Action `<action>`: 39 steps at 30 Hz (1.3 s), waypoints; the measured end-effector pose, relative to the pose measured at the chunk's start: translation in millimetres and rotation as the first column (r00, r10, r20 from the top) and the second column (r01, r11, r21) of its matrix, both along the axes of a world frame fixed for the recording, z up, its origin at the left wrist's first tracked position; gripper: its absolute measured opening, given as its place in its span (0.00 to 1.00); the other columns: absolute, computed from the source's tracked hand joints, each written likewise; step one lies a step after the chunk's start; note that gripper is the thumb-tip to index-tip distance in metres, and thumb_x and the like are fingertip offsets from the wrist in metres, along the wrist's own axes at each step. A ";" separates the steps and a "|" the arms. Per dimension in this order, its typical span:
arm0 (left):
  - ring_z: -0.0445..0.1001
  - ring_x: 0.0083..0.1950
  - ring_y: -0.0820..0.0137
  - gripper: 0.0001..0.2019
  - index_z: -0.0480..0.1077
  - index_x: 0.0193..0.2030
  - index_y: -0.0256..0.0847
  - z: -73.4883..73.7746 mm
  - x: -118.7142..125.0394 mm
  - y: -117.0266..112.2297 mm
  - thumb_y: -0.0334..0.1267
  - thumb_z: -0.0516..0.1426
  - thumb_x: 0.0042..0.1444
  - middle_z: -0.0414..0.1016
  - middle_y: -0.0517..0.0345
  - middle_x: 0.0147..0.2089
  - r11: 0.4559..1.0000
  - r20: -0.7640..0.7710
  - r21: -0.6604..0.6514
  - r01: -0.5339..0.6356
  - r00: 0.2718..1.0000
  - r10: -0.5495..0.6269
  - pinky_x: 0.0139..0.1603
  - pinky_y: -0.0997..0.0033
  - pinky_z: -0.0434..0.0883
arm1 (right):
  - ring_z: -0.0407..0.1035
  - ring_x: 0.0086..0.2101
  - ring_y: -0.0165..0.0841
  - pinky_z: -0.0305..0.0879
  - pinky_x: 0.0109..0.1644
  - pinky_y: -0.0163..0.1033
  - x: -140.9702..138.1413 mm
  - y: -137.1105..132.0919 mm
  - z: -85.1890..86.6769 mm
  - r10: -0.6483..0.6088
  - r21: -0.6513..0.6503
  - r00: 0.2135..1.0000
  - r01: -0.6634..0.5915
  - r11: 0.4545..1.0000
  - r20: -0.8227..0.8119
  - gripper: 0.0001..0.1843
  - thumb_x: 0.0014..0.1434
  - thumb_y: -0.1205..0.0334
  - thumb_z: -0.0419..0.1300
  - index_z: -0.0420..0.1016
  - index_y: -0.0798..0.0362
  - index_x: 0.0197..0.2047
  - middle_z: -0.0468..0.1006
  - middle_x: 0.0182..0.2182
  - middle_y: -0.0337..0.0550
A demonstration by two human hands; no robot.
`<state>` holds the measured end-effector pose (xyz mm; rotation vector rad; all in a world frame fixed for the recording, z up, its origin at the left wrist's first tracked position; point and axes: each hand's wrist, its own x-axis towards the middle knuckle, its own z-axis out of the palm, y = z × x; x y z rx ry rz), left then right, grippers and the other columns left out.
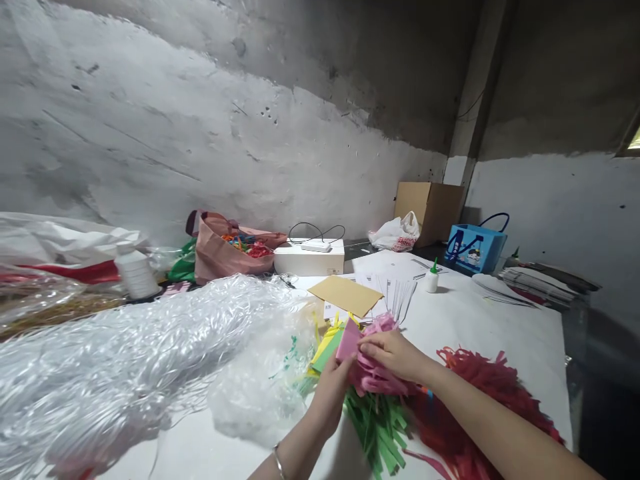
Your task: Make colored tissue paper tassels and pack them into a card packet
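A pink fringed paper piece (376, 380), cut into many strips, is between my two hands. My left hand (333, 387) grips the flat uncut edge of the pink paper from below left. The fingers of my right hand (393, 352) are bent and pinched together on the pink strips. Just behind lie green paper (326, 353) and yellow paper strips (320, 337). Dark green fringed strips (383, 433) spread out underneath. To the right, under my right forearm, rests a pile of red fringed strips (493, 393).
Clear shiny plastic strands (165, 360) and a crumpled plastic bag (255, 387) cover the left side. Behind are brown cardboard (345, 293), a green-capped glue bottle (431, 279), a white box (310, 261) and a pink bag (220, 247). A blue bag (475, 248) stands back right.
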<state>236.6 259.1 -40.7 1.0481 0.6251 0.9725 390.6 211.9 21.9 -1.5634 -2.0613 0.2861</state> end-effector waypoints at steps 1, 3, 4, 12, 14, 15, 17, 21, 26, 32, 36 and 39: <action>0.74 0.30 0.69 0.19 0.76 0.45 0.38 -2.2 -2.8 -0.1 0.48 0.66 0.52 0.78 0.58 0.31 0.999 0.025 -0.042 0.011 1.000 -0.010 0.33 0.71 0.71 | 0.78 0.40 0.35 0.68 0.43 0.35 2.3 -2.3 -2.9 0.011 0.009 1.000 -0.011 1.000 -0.002 0.14 0.69 0.59 0.55 0.81 0.52 0.46 0.85 0.41 0.42; 0.72 0.28 0.72 0.17 0.76 0.38 0.37 -2.6 -8.5 -0.9 0.50 0.68 0.50 0.76 0.60 0.28 0.994 0.083 -0.102 0.038 0.996 -0.030 0.30 0.74 0.70 | 0.77 0.44 0.37 0.67 0.48 0.37 4.8 -6.4 -8.1 0.029 0.034 1.000 -0.029 0.999 0.012 0.10 0.63 0.60 0.63 0.82 0.50 0.47 0.84 0.43 0.42; 0.71 0.27 0.73 0.17 0.75 0.34 0.37 -1.0 -10.7 -1.7 0.51 0.68 0.49 0.75 0.60 0.27 0.991 0.114 -0.119 0.055 0.993 -0.042 0.30 0.74 0.70 | 0.76 0.46 0.38 0.66 0.51 0.38 4.6 -8.1 -10.5 0.029 0.051 0.999 -0.031 0.998 0.027 0.11 0.60 0.60 0.66 0.82 0.50 0.47 0.84 0.44 0.42; 0.74 0.32 0.72 0.18 0.76 0.38 0.38 6.5 -16.1 -6.4 0.51 0.68 0.51 0.77 0.60 0.31 0.970 0.252 -0.206 0.131 0.965 -0.077 0.34 0.75 0.74 | 0.72 0.46 0.38 0.58 0.54 0.45 -7.8 -12.1 -21.9 -0.022 0.157 0.983 -0.007 0.988 0.184 0.07 0.64 0.68 0.61 0.81 0.49 0.38 0.82 0.40 0.41; 0.73 0.30 0.74 0.18 0.75 0.34 0.38 2.5 -16.9 -4.9 0.52 0.68 0.50 0.74 0.62 0.28 0.966 0.261 -0.220 0.135 0.962 -0.075 0.33 0.75 0.73 | 0.71 0.45 0.39 0.58 0.53 0.45 -10.2 -14.6 -21.1 -0.030 0.174 0.976 -0.008 0.985 0.214 0.03 0.62 0.61 0.65 0.80 0.50 0.37 0.81 0.39 0.41; 0.72 0.29 0.74 0.19 0.74 0.34 0.37 0.7 -17.2 -4.1 0.52 0.69 0.50 0.74 0.62 0.28 0.964 0.265 -0.225 0.139 0.961 -0.077 0.33 0.74 0.73 | 0.70 0.45 0.39 0.58 0.53 0.46 -11.5 -16.4 -20.6 -0.031 0.182 0.972 -0.012 0.983 0.231 0.05 0.61 0.58 0.67 0.79 0.51 0.37 0.80 0.39 0.42; 0.72 0.30 0.73 0.19 0.74 0.34 0.37 -1.8 -17.4 -2.5 0.51 0.69 0.49 0.74 0.62 0.28 0.962 0.274 -0.231 0.145 0.959 -0.079 0.32 0.73 0.74 | 0.69 0.45 0.40 0.57 0.53 0.47 -14.3 -20.4 -19.9 -0.033 0.194 0.962 -0.021 0.981 0.270 0.06 0.60 0.59 0.67 0.78 0.52 0.38 0.79 0.40 0.43; 0.72 0.30 0.73 0.18 0.74 0.34 0.38 -3.0 -17.2 -0.9 0.51 0.70 0.49 0.74 0.62 0.29 0.961 0.293 -0.233 0.146 0.953 -0.074 0.33 0.73 0.74 | 0.69 0.43 0.39 0.56 0.52 0.48 -17.3 -26.1 -20.9 -0.028 0.195 0.947 -0.037 0.980 0.319 0.03 0.64 0.65 0.62 0.78 0.51 0.38 0.78 0.39 0.42; 0.72 0.31 0.74 0.18 0.74 0.35 0.38 -5.5 -17.5 0.3 0.51 0.69 0.51 0.75 0.61 0.31 0.962 0.300 -0.228 0.149 0.951 -0.076 0.35 0.73 0.75 | 0.69 0.43 0.41 0.55 0.53 0.51 -15.5 -26.3 -25.2 -0.024 0.191 0.951 -0.037 0.981 0.309 0.02 0.62 0.65 0.63 0.78 0.52 0.38 0.79 0.38 0.44; 0.73 0.32 0.72 0.16 0.74 0.32 0.38 -7.1 -19.4 0.7 0.50 0.67 0.53 0.74 0.61 0.30 0.970 0.296 -0.184 0.158 0.950 -0.098 0.37 0.72 0.75 | 0.72 0.39 0.38 0.58 0.50 0.47 -11.2 -18.5 -30.4 -0.084 0.164 0.986 0.060 0.985 0.141 0.07 0.60 0.73 0.63 0.80 0.53 0.34 0.81 0.34 0.42; 0.76 0.40 0.67 0.16 0.77 0.44 0.38 -2.6 -22.2 -2.2 0.43 0.69 0.52 0.79 0.54 0.40 0.973 0.279 -0.120 0.197 0.947 -0.158 0.41 0.68 0.76 | 0.74 0.35 0.35 0.63 0.46 0.42 -7.5 -13.2 -26.8 -0.131 0.101 0.991 0.133 0.986 -0.021 0.10 0.55 0.77 0.65 0.79 0.53 0.28 0.81 0.29 0.38; 0.76 0.47 0.62 0.25 0.75 0.53 0.41 -0.4 -23.0 -3.1 0.35 0.72 0.47 0.79 0.49 0.49 0.976 0.254 -0.072 0.207 0.950 -0.183 0.47 0.64 0.75 | 0.74 0.32 0.33 0.66 0.38 0.37 -4.7 -10.8 -21.4 -0.156 0.029 0.979 0.162 0.986 -0.132 0.09 0.54 0.76 0.66 0.81 0.53 0.28 0.80 0.28 0.38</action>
